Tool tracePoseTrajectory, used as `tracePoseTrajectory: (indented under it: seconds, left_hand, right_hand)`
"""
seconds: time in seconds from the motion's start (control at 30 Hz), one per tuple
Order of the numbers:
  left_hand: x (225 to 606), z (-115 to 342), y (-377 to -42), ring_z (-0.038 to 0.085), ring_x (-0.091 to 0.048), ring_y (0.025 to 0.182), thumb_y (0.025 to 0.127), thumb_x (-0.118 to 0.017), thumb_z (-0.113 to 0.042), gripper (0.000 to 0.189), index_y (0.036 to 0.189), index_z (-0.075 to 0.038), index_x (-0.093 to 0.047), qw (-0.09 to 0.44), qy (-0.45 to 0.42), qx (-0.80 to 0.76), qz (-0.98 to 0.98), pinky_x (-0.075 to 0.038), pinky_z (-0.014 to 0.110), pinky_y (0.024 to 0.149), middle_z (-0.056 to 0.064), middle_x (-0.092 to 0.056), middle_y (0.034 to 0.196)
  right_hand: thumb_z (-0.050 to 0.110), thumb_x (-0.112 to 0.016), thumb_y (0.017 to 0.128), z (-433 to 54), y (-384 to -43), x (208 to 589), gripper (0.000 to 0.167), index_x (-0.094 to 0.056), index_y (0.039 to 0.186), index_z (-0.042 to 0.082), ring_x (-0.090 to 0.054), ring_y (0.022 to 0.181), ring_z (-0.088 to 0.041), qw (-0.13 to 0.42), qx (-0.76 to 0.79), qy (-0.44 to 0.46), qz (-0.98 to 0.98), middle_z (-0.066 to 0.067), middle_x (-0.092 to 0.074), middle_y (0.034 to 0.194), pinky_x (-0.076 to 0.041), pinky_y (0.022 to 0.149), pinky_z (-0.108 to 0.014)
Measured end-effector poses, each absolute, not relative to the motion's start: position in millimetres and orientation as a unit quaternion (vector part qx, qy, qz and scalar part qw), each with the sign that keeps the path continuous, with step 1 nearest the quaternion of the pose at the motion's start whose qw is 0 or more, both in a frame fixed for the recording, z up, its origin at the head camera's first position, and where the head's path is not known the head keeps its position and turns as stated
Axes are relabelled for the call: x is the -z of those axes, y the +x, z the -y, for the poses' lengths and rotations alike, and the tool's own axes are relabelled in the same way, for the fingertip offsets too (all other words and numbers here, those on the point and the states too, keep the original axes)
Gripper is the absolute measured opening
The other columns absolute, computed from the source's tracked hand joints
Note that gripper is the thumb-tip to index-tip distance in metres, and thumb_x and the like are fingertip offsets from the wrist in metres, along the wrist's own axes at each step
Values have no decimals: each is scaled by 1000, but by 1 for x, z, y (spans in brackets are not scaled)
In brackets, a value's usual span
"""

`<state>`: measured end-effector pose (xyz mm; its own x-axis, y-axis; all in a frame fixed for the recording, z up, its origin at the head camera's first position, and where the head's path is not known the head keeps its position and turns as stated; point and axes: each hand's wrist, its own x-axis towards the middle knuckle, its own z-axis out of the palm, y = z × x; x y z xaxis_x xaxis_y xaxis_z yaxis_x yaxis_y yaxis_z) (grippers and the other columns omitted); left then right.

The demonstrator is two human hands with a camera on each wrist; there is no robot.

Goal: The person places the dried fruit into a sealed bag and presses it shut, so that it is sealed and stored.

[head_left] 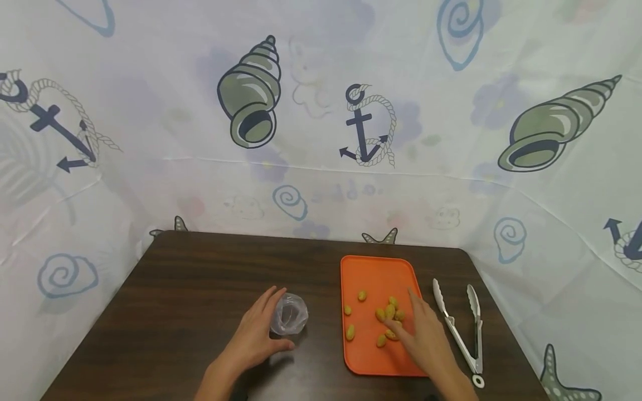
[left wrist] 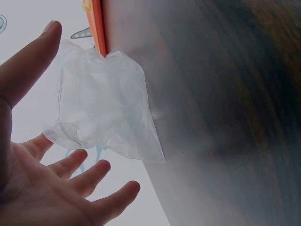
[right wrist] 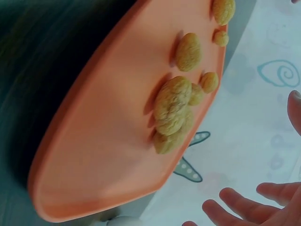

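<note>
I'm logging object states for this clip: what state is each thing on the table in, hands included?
Clear plastic bag: upright, mouth open
Orange tray: lying flat, holding yellow pieces
Yellow pieces: loose, some clustered, others scattered
Tongs: lying down, arms spread
Left hand: open beside the bag, contact unclear
Right hand: open, holding nothing

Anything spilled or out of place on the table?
Nothing stands out: the wrinkled yellow oval pieces lie inside the orange rectangular tray, the clear plastic bag stands upright, and silver metal tongs lie beside the tray.
</note>
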<state>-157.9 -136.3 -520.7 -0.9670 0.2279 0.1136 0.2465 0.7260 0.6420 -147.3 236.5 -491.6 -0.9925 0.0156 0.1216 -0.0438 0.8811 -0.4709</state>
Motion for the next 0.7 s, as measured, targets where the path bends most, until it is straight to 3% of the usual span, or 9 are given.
tracePoseTrajectory:
  seconds: [0.43,0.7]
  left_hand:
    - [521,136,-160,40,-37,151,66,-98,-24,106,155,-14,-41,30,-131,354,926,-33,67,116,19,-38,163]
    - [521,135,-160,36,-47,145,66,-98,-21,105,154,-8,-42,43,-131,352,926,-38,61,115,15,-49,157]
  right_hand:
    - [55,-71,93,-250,-141,499,98,-27,162,1,-46,138,-53,74,-232,-3,970,-31,-44,155,-42,106,-68]
    - [51,-74,92,-262,-135,504,96,-32,158,-4,-49,135,-53,81,-220,-6,972,-34,-47,151,-41,108,-67]
